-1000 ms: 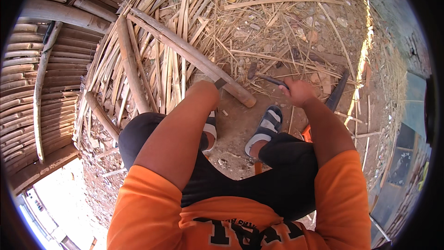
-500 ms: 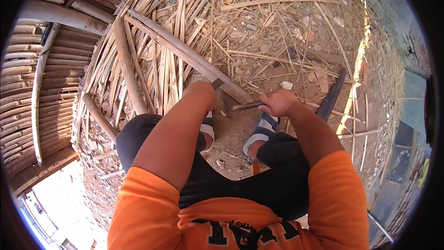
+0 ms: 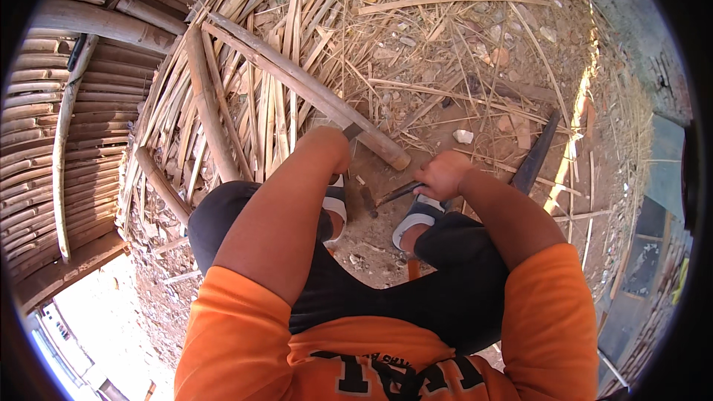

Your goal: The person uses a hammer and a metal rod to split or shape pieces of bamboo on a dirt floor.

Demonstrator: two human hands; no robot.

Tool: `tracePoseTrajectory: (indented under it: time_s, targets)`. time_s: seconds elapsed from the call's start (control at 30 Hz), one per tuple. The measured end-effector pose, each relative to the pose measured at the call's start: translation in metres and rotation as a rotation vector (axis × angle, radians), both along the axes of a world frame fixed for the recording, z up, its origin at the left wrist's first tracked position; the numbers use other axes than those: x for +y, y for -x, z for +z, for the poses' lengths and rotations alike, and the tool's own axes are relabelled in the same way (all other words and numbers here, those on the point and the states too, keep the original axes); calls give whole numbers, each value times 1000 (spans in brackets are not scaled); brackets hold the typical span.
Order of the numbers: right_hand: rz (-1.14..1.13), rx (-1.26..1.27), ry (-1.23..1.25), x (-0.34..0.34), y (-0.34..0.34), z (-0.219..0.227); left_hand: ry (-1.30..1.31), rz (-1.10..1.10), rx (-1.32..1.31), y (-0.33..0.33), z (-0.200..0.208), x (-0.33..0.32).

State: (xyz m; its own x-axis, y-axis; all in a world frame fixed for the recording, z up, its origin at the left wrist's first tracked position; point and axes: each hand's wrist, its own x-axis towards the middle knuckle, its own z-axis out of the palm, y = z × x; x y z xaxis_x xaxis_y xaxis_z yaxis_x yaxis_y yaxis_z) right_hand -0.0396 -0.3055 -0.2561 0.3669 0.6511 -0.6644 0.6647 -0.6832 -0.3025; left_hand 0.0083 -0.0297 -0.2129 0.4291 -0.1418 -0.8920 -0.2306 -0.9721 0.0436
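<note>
I squat over bare earth in an orange shirt and black shorts. My left hand (image 3: 327, 139) is closed over a long bamboo pole (image 3: 297, 82) that slants from upper left down to its cut end (image 3: 397, 160) in front of my feet; the forearm hides the fingers. My right hand (image 3: 442, 174) grips a short dark blade (image 3: 397, 193) that points left, just below the pole's cut end. Both sandalled feet (image 3: 416, 217) sit right under the hands.
Split bamboo strips (image 3: 252, 111) fan out across the ground ahead. Whole bamboo poles (image 3: 44, 126) are stacked at the left. A long dark bar (image 3: 536, 156) lies on the dirt at the right, and a small white stone (image 3: 463, 136) is near it.
My right hand has come down and to the left with the blade, from out at the right to just below the pole's end. The left hand stays on the pole.
</note>
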Motion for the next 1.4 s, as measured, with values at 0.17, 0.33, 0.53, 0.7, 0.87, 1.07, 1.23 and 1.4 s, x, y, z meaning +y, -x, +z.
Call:
tracePoseTrajectory:
  time_s: [0.17,0.33,0.53,0.7,0.87,1.07,1.23,1.4]
  targets:
    - [-694,-378,-14,-33,-30,-30,-36,112,-62,5,12,-5]
    - [-1036,-465,-21,-69,-65,10,-67,108,-10,3,13,-1]
    - [-417,-115,-16,-28,-35,33,-26,38,90,-5,-3,-5]
    - [-60,97,74,42,-22,49,-54,-65,63,4,-9,5]
    - [-958,-459,10,-65,-62,-40,-44,78,31,5,6,-7]
    - [-742,-266,-26,-58,-65,26,-48,139,28,7,3,2]
    - [-117,-6,38,13,-29,39,-57,133,10,8,1,1]
    - [-837,-372,-5,-46,-72,-24,-25,175,-106,19,3,-4]
